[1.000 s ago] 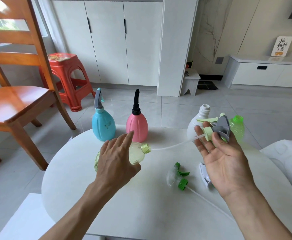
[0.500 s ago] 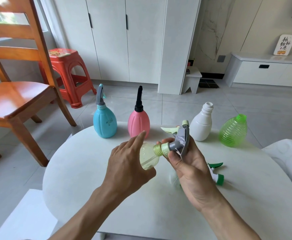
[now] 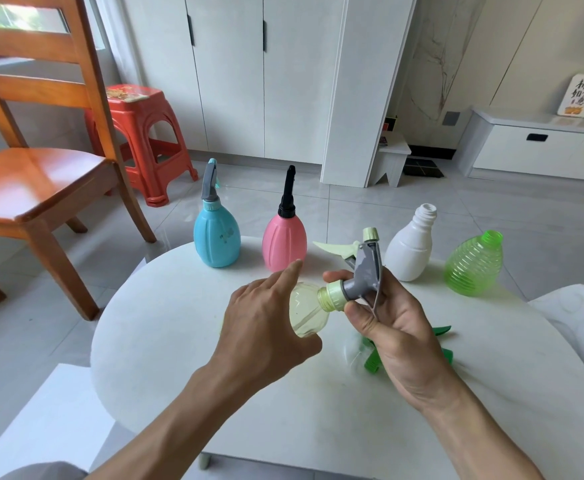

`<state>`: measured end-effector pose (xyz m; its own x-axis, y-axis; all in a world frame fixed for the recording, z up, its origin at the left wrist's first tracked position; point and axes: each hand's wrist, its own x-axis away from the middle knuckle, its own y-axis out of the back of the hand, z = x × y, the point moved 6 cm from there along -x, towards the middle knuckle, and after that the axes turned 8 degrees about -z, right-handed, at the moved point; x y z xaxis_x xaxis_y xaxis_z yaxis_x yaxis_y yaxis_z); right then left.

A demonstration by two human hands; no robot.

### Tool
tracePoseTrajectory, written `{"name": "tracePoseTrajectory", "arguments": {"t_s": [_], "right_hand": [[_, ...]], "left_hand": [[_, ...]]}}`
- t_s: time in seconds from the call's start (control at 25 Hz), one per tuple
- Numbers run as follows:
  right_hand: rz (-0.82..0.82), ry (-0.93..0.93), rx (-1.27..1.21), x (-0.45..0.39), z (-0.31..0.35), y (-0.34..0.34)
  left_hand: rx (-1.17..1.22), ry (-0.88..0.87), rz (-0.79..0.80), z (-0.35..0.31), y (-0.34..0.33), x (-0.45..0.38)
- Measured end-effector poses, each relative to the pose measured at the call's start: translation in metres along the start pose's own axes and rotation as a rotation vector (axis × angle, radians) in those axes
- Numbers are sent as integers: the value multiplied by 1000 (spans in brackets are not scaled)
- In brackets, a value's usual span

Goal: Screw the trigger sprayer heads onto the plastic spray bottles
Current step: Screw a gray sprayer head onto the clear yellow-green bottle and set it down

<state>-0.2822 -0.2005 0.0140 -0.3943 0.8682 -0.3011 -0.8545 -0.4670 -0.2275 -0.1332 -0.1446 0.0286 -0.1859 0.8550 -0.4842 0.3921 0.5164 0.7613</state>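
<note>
My left hand point(image 3: 266, 323) grips a pale yellow clear bottle point(image 3: 306, 311) held sideways above the white round table point(image 3: 179, 341). My right hand point(image 3: 387, 320) holds a grey trigger sprayer head point(image 3: 365, 271) whose pale yellow collar sits on the bottle's neck. At the table's back stand a blue bottle point(image 3: 217, 233) and a pink bottle point(image 3: 284, 237), both with sprayer heads on. A white bottle point(image 3: 409, 249) and a green ribbed bottle point(image 3: 474, 266) stand open-necked at the back right. A green sprayer head point(image 3: 373, 362) lies on the table, partly hidden under my right hand.
A wooden chair point(image 3: 34, 168) stands left of the table, with a red plastic stool point(image 3: 141, 133) behind it. White cabinets point(image 3: 249, 81) line the far wall. A white cushion or seat point(image 3: 581, 327) touches the table's right edge.
My right hand brought the grey sprayer head from the right over to the yellow bottle's neck, its tube now inside. My left hand lifted the bottle off the table. The view shifted slightly.
</note>
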Motion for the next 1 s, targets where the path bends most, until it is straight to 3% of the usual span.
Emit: {"name": "tracePoseTrajectory", "arguments": {"t_s": [0.32, 0.56, 0.68, 0.84, 1.0], "right_hand": [[8, 32, 138, 1, 2, 2], [34, 17, 42, -2, 7, 7], [71, 44, 153, 0, 5, 7], [131, 117, 468, 1, 13, 8], [27, 497, 1271, 9, 22, 8]], "left_hand": [[8, 14, 81, 5, -7, 1], [286, 225, 266, 12, -23, 6], [189, 174, 275, 12, -20, 4], [79, 105, 249, 11, -14, 2], [-150, -36, 196, 6, -11, -1]]}}
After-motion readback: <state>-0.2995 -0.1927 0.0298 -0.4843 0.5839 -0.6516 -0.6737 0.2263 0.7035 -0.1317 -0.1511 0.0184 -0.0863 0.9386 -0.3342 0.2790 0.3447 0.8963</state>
